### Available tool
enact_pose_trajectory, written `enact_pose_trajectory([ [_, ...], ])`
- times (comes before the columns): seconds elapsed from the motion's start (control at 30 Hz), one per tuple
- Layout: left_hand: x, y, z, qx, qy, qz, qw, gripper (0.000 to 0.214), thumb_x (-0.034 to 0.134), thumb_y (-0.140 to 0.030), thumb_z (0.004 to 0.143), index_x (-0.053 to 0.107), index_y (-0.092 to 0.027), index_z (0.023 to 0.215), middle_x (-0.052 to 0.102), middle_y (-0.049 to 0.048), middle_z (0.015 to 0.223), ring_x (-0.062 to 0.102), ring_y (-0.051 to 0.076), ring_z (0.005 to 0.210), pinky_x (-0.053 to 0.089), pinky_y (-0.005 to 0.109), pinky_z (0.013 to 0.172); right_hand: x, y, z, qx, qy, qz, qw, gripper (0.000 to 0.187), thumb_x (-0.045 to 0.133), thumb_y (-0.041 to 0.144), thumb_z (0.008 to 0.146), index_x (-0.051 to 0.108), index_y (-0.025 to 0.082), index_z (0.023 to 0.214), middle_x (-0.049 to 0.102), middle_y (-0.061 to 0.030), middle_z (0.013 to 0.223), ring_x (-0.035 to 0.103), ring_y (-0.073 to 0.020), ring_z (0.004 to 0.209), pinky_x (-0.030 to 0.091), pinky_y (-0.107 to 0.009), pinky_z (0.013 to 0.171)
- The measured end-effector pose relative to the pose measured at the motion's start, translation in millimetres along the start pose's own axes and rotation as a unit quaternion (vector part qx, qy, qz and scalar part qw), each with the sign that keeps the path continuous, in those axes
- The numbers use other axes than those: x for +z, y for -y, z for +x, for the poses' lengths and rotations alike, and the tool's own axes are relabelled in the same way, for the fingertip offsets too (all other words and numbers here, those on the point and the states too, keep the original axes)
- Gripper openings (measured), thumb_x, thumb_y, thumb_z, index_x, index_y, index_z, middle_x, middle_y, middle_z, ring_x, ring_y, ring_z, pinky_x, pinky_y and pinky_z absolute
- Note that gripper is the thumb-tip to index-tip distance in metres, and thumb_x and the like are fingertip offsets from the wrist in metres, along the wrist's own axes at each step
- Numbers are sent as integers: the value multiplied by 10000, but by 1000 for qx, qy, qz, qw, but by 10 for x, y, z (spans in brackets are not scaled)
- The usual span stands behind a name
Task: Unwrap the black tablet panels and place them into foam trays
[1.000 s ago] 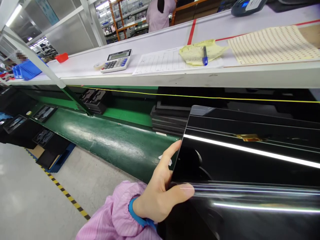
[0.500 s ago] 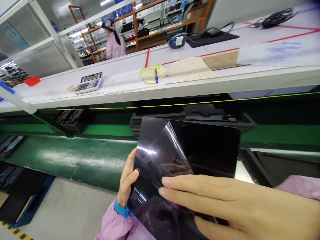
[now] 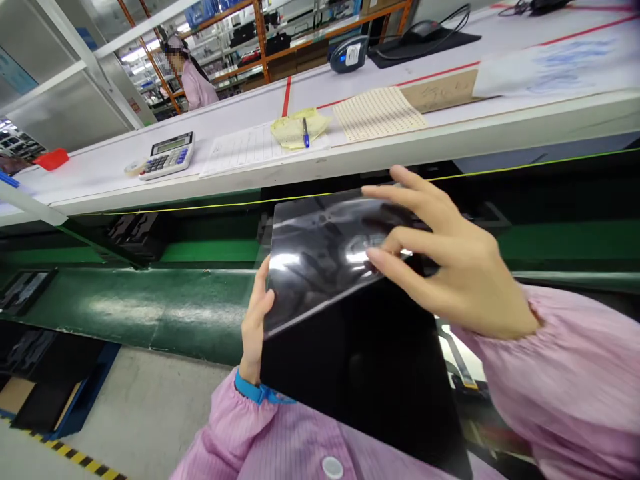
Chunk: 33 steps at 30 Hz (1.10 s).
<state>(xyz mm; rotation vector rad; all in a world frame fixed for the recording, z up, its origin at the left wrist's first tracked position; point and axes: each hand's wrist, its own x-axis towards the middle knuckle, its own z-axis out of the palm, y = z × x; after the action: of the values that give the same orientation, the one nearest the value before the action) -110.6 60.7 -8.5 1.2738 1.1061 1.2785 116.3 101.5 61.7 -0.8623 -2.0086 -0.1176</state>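
Note:
A flat, glossy black display panel [image 3: 350, 380] rests tilted in front of me, its left edge held in my left hand [image 3: 256, 320]. A clear protective film [image 3: 315, 260] is lifted off its upper part and folded back over it. My right hand [image 3: 440, 260] is above the panel, its fingers and thumb pinching the film near the top. The upper part of the panel is hidden under the film and my right hand.
Beyond the panel runs a green conveyor belt [image 3: 135, 310] with black foam trays [image 3: 135, 239] along it. A white shelf [image 3: 350, 150] above holds a calculator [image 3: 167, 155], papers and a blue pen [image 3: 305, 132]. A co-worker [image 3: 196, 83] stands far off.
The clear film is peeled farther back from the panel. My right hand has moved up from the lower right onto the film, and the panel now tilts with its lower part toward me.

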Motion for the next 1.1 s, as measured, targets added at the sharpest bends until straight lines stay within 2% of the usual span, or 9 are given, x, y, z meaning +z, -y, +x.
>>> enact_pose_trajectory([
  [0.1,74,-73,71,-71,-23,-200,977,560,453,-290,941,445,-220,1497,565,55,1497,426,281,1461,288,480,1241,130,-120,-61,104,-18,58,993,332,520,294,989,507,175,680,561,-21,1363,421,-302,1384,423,-519,1123],
  [0.23,105,-85,109,-118,-41,-297,947,503,533,-281,924,536,-271,1427,621,24,1436,464,286,1435,309,475,1229,196,-179,-78,168,-23,127,977,303,584,310,929,530,200,652,621,-9,1278,557,-280,1249,478,-463,1064],
  [0.47,165,-85,133,-132,-43,-317,938,474,545,-279,919,561,-275,1393,608,30,1448,487,293,1417,324,496,1212,245,-224,-81,209,-24,184,960,305,596,311,904,528,192,632,652,-29,1215,533,-261,1281,420,-457,1098],
  [0.63,302,-199,112,-103,-50,-320,940,482,558,-261,923,529,-260,1403,698,28,1312,512,261,1398,296,462,1227,230,-317,-168,189,-43,218,957,320,624,296,920,517,197,635,660,-15,1202,525,-251,1293,385,-467,1134],
  [0.77,333,-235,104,-80,-26,-294,952,436,580,-223,915,573,-262,1349,649,-10,1393,419,251,1467,279,420,1238,234,-395,-292,165,-79,214,960,364,637,299,953,491,186,639,664,37,1190,514,-243,1305,339,-488,1185],
  [0.87,328,-219,101,-77,2,-289,954,451,583,-224,914,563,-269,1362,613,-25,1439,417,257,1468,269,426,1242,216,-423,-368,174,-80,186,964,374,592,345,986,478,186,667,644,73,1231,475,-221,1341,304,-479,1215],
  [1.0,327,-177,123,-83,38,-305,948,491,600,-239,904,539,-270,1390,643,-14,1394,429,273,1459,278,448,1236,169,-421,-418,171,-46,167,970,383,559,398,991,475,191,679,618,77,1283,437,-225,1372,253,-495,1242],
  [1.1,346,-33,197,-101,72,-309,943,564,655,-258,854,532,-276,1405,636,-15,1400,434,286,1454,279,446,1237,133,-503,-492,142,-76,217,963,472,514,498,1006,446,194,651,600,55,1318,419,-253,1384,192,-516,1262],
])
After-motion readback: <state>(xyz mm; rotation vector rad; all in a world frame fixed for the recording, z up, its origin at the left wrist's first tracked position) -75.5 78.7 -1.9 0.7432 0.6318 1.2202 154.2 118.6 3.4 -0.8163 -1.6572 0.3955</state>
